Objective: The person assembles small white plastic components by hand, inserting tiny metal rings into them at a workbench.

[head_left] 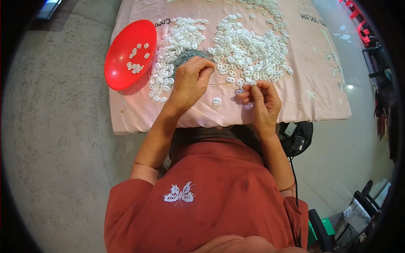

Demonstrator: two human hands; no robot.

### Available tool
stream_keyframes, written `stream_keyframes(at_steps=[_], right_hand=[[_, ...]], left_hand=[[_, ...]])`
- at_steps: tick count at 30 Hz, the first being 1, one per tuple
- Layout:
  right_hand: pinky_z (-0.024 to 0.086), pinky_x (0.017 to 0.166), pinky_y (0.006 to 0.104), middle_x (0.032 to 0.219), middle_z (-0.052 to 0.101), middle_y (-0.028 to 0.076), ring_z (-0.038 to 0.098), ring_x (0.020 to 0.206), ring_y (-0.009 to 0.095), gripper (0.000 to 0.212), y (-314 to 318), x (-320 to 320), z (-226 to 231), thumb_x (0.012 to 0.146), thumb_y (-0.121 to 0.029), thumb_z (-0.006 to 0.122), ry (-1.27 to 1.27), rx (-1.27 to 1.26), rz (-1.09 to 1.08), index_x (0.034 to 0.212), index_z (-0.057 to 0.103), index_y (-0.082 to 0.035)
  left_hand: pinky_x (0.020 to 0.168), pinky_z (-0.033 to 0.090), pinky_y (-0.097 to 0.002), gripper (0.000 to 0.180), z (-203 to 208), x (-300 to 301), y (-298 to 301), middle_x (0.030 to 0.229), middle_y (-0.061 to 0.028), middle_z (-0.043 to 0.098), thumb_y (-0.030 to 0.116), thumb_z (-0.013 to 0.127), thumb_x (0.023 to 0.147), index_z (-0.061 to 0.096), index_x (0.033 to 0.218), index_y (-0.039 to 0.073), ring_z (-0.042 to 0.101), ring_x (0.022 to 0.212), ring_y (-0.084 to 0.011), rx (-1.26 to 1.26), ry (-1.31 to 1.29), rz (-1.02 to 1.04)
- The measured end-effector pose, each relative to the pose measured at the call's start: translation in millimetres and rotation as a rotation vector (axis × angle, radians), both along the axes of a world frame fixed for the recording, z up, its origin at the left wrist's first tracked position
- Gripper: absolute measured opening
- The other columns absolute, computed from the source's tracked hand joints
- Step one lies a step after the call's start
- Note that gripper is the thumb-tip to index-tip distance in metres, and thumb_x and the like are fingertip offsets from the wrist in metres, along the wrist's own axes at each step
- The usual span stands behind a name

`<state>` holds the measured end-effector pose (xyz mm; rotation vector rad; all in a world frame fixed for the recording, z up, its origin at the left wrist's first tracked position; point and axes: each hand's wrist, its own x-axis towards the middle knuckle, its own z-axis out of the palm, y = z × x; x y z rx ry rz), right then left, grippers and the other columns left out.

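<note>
My left hand (192, 80) is closed in a pinch just beside a pile of small, thin grey pieces (187, 55), too fine to make out. Whatever its fingertips hold is hidden. To its right, my right hand (264, 103) pinches a small white oval piece (252, 83) between thumb and fingers, at the near edge of a heap of similar pieces (249, 46) that show two dark holes each. Between my hands, nearer to me, one white piece (217, 101) lies alone on the pink cloth.
A shallow red bowl (113, 55) with several white pieces in it rests at the table's left edge. Another heap of white pieces (181, 36) lies beside it. Pink cloth (312, 101) covers the table. A black bag (306, 141) with devices is below its near edge.
</note>
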<state>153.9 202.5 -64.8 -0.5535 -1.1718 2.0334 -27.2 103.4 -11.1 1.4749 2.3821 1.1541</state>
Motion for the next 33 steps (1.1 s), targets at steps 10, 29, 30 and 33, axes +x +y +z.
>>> stream_keyframes(at_steps=[10, 29, 30, 33], right_hand=[[0.052, 0.066, 0.0227, 0.092, 0.066, 0.010, 0.064, 0.074, 0.011, 0.008, -1, 0, 3, 0.102, -0.006, 0.048, -0.019, 0.057, -0.010, 0.105, 0.053, 0.000], [0.047, 0.060, 0.0211, 0.090, 0.065, 0.009, 0.063, 0.070, 0.011, 0.009, -1, -2, 1, 0.103, -0.005, 0.046, -0.076, 0.137, -0.004, 0.106, 0.053, -0.001], [0.047, 0.060, 0.0212, 0.090, 0.065, 0.009, 0.063, 0.070, 0.011, 0.009, -1, -3, 2, 0.103, -0.005, 0.046, -0.075, 0.130, -0.006, 0.106, 0.053, -0.001], [0.047, 0.061, 0.0216, 0.090, 0.065, 0.009, 0.062, 0.070, 0.011, 0.009, -1, -2, 0, 0.103, -0.006, 0.046, -0.074, 0.135, -0.001, 0.107, 0.053, -0.002]], left_hand=[[0.066, 0.050, -0.0346, 0.008, 12, -29, -39, 0.084, -0.0140, 0.066, 0.006, 0.064, 0.084, 0.068, 0.089, 0.001, 0.065, 0.072, -0.0266, -0.128, -0.019, 0.118], [0.069, 0.049, -0.0433, 0.003, -5, 0, -50, 0.082, -0.0130, 0.060, 0.006, 0.064, 0.083, 0.064, 0.082, 0.004, 0.062, 0.078, -0.0337, -0.232, 0.083, -0.061], [0.069, 0.049, -0.0433, 0.003, -6, -1, -49, 0.082, -0.0130, 0.060, 0.006, 0.064, 0.083, 0.064, 0.082, 0.004, 0.062, 0.078, -0.0337, -0.230, 0.083, -0.064], [0.068, 0.048, -0.0409, 0.002, -6, 0, -47, 0.082, -0.0136, 0.059, 0.003, 0.061, 0.085, 0.061, 0.085, 0.001, 0.061, 0.077, -0.0335, -0.237, 0.170, -0.112]])
